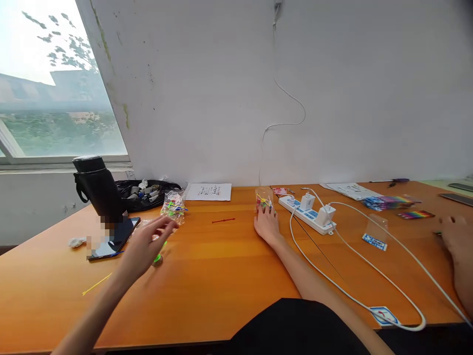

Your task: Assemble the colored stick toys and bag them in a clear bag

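My left hand (pixel 148 244) hovers over the orange table (pixel 221 276) with its fingers spread and nothing in it. Its fingertips point at a clear bag of coloured sticks (pixel 173 204). A small green object (pixel 158 257) lies just under the palm. My right hand (pixel 266 224) lies flat on the table farther right. Its fingertips touch the bottom of a second small clear bag of coloured pieces (pixel 263 199), which stands upright. A loose red stick (pixel 223 220) lies between the two hands.
A black bottle (pixel 98 190), a phone (pixel 113 239) and a black pouch of small items (pixel 146 192) stand at the left. A white power strip (pixel 306 212) and its cables (pixel 354 276) run right of my arm. Another person's hand (pixel 458 236) rests at the far right, near rainbow packets (pixel 388 201).
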`<state>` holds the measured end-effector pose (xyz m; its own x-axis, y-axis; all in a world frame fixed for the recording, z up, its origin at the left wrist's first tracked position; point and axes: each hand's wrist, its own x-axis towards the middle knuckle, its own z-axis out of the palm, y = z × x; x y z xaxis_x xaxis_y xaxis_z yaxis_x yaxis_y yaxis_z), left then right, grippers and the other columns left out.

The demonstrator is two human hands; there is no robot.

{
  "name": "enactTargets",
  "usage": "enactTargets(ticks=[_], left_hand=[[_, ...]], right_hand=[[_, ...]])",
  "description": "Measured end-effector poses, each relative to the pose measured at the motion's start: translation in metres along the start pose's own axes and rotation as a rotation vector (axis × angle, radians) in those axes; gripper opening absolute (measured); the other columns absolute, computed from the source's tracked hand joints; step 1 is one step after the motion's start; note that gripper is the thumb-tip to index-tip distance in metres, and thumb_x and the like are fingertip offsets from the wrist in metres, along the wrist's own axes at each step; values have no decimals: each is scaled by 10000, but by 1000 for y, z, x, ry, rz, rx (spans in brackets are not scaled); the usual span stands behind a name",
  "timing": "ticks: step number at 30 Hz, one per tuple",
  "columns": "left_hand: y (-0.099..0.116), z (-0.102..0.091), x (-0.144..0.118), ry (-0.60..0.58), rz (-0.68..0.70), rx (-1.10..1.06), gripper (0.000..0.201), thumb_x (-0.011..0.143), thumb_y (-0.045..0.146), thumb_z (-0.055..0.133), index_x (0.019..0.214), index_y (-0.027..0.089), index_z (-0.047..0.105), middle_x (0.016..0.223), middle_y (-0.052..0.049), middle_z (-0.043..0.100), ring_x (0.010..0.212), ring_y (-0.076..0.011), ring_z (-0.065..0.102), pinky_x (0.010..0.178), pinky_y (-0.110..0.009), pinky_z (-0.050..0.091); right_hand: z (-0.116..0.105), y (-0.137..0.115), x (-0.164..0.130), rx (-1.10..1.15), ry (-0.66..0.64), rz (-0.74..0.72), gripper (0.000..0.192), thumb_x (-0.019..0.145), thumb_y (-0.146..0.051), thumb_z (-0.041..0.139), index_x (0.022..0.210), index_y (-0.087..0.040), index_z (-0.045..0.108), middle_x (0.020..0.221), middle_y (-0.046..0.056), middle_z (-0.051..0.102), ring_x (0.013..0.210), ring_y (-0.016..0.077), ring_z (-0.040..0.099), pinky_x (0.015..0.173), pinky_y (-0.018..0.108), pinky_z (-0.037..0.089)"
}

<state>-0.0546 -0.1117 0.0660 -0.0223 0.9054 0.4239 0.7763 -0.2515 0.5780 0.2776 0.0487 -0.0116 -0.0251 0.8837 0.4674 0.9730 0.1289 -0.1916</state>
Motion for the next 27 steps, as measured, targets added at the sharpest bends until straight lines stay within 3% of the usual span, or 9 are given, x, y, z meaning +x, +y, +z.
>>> enactTargets(ticks=[4,7,10,12,15,20,24,27], left_hand=[[18,71,36,-293,95,-194,296,946,416,449,997,228,672,1020,-58,722,916,-212,679,770,-293,511],[17,123,52,-321,161,-230,212,874,308,529,1016,199,643,1084,-80,693,842,-191,664,787,-308,502],[7,151,59,-265,133,-317,347,821,288,603,1148,176,586,1076,-84,675,768,-164,618,743,-293,490],[1,154,59,-294,126,-369,414,831,318,621,1215,177,557,955,-45,673,709,-150,580,675,-266,467],[-2,150,57,-344,149,-401,349,861,353,617,1172,196,586,819,6,648,677,-139,546,641,-244,428],[-2,148,58,-314,88,-540,240,907,411,579,1017,198,578,827,-6,671,739,-152,600,711,-265,465],[-8,149,65,-214,-45,-719,301,892,460,591,1039,199,565,902,-37,674,773,-163,641,731,-291,516],[-14,147,71,-86,-127,-823,342,849,482,632,1016,189,574,1004,-72,669,837,-179,665,766,-317,541]], right_hand=[[10,-6,3,210,-36,-82,301,901,-133,462,1164,-83,598,1244,231,550,1194,342,498,1020,452,392],[19,-25,4,542,-102,-137,232,872,-117,481,1081,-136,579,1150,150,581,1046,245,572,961,386,456],[24,-44,-2,866,-166,-137,122,865,-256,588,953,-190,535,986,56,590,804,168,581,767,313,503],[23,-53,-7,966,-186,-156,244,827,-383,675,837,-205,508,884,14,566,739,151,551,697,287,480],[19,-63,-13,1012,-229,-225,359,792,-481,722,730,-201,506,817,-3,550,728,146,530,686,275,453],[15,-67,-10,1139,-307,-230,327,915,-501,579,803,-194,589,799,8,619,760,163,582,751,296,479],[15,-55,-6,849,-108,-280,232,967,-366,521,994,-211,691,1039,65,649,1029,217,579,966,377,448],[14,-46,-6,596,-133,-398,272,968,-317,544,1190,-267,694,1219,83,601,1197,251,490,1083,443,366]])
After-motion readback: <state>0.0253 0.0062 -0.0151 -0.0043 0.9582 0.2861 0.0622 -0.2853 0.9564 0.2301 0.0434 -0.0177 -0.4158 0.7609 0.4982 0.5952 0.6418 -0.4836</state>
